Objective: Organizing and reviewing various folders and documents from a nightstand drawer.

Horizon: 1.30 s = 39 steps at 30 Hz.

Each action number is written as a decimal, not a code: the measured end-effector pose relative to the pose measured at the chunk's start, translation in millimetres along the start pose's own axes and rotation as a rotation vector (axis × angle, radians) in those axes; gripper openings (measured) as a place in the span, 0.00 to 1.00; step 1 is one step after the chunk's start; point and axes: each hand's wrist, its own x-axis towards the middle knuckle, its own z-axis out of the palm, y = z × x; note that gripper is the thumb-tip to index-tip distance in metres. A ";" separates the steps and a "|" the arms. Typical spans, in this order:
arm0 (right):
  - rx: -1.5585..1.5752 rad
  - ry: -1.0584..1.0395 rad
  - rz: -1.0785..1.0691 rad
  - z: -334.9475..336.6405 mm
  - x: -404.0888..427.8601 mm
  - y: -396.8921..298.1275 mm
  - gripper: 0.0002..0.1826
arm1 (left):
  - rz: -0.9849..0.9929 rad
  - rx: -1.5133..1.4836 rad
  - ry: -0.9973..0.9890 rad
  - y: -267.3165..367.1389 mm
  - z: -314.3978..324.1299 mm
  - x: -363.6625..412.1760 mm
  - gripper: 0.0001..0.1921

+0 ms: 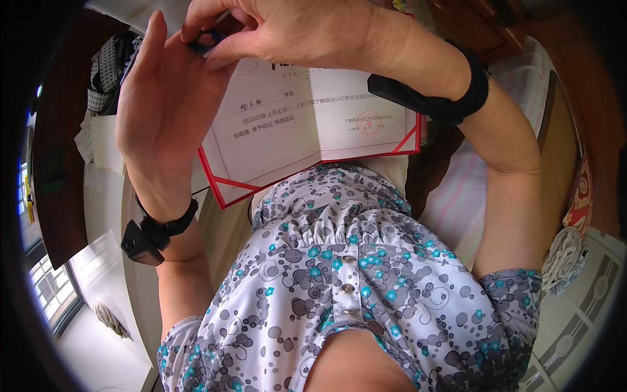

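My left hand (171, 98) is raised at the upper left, palm showing and fingers running up towards the picture's top edge. My right hand (250, 34) reaches across from the right and pinches a small dark blue object (208, 41) between thumb and finger, against the fingers of my left hand. What the object is cannot be told. Below both hands an open certificate folder (274, 142) with red edges and corner bands lies across my lap; it bears writing and a round red stamp. The hands and right forearm hide its upper part.
On the left stand a white surface (105, 186) with papers and a dark patterned fabric item (105, 73). A bed or seat with a striped pale cover (455, 181) is at the right, near a rolled cloth (563, 259). A bundled cord (110, 318) lies lower left.
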 end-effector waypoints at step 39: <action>0.310 0.233 0.209 -1.2 -15.5 -1.1 0.09 | 0.063 0.152 0.125 -10.4 -10.9 7.4 0.09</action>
